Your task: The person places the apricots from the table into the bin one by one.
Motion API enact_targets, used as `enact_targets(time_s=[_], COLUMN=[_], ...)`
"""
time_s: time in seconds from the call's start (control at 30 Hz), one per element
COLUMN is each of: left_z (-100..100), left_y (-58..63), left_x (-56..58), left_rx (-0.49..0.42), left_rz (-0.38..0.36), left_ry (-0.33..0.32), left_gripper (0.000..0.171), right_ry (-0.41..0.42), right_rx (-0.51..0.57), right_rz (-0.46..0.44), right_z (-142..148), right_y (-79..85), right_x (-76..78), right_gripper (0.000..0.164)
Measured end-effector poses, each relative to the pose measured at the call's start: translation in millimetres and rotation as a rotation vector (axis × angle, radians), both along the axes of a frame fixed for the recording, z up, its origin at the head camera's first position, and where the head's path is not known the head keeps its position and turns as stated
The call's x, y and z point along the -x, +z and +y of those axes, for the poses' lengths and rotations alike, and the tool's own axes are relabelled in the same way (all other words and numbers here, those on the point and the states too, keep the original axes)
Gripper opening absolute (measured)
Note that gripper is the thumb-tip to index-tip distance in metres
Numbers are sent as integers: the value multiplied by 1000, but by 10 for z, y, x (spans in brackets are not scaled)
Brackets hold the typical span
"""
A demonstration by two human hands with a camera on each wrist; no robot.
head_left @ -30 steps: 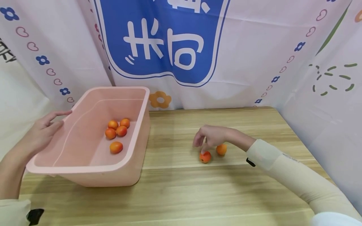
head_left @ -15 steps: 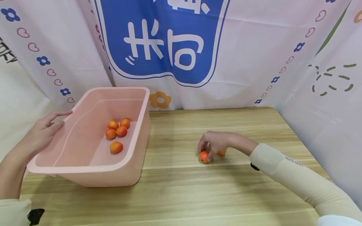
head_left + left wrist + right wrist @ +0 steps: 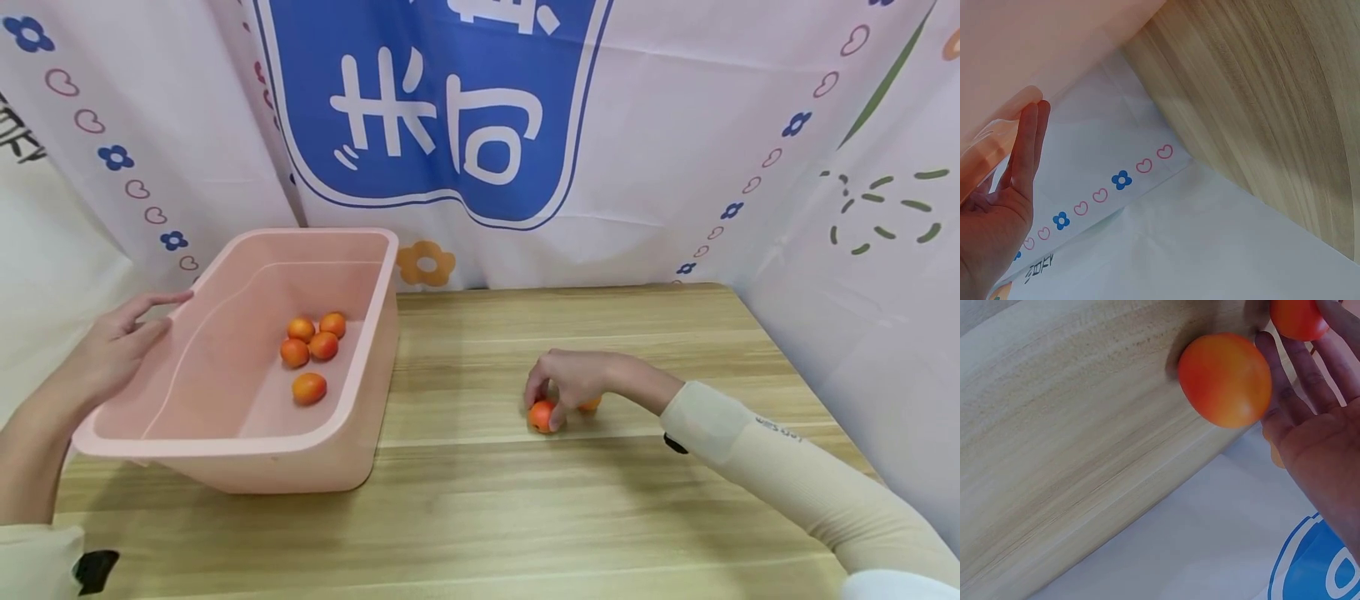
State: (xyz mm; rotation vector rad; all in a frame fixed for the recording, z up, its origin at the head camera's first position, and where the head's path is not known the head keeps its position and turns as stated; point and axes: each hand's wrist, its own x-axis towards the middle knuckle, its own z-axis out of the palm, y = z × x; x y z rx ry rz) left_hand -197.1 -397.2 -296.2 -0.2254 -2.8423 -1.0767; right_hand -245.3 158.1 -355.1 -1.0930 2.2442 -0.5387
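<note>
My left hand holds the left rim of a pink plastic tub. In the left wrist view its straight fingers lie against the tub's outer side. Several small orange-red fruits sit on the tub's floor. To the right, my right hand pinches a tomato-like orange-red fruit on the table, fingertips and thumb around it. A second, more orange fruit lies beside the hand, partly hidden behind it in the head view. In the right wrist view the pinched fruit is cut off at the top.
The wood-grain table runs under everything. A white printed cloth with a blue emblem hangs along the back edge, and cloth walls stand at both sides. The tub's tall right wall stands between its inside and the right hand.
The right hand has come down slightly rightward and closed its thumb and fingers around the nearer fruit, partly covering the other one. The left hand and the tub have stayed in place.
</note>
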Motion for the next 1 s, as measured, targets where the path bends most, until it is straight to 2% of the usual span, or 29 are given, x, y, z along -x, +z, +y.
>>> enact_targets(time_s=[0.3,0.57,1.0], left_z=[-12,-24,-16], left_y=[-22,-18,-10], left_x=[6,13,1], left_rx=[-6,-4,5], left_rz=[10,-1,-1], left_ry=[1,0,0], left_gripper=[47,48,47], right_ry=[2,18,-44], right_rx=[8,114,161], right_rz=[17,97,102], right_z=[12,20,-24], right_y=[-24,-35,22], right_x=[-3,31,42], right_gripper=[30,23,23])
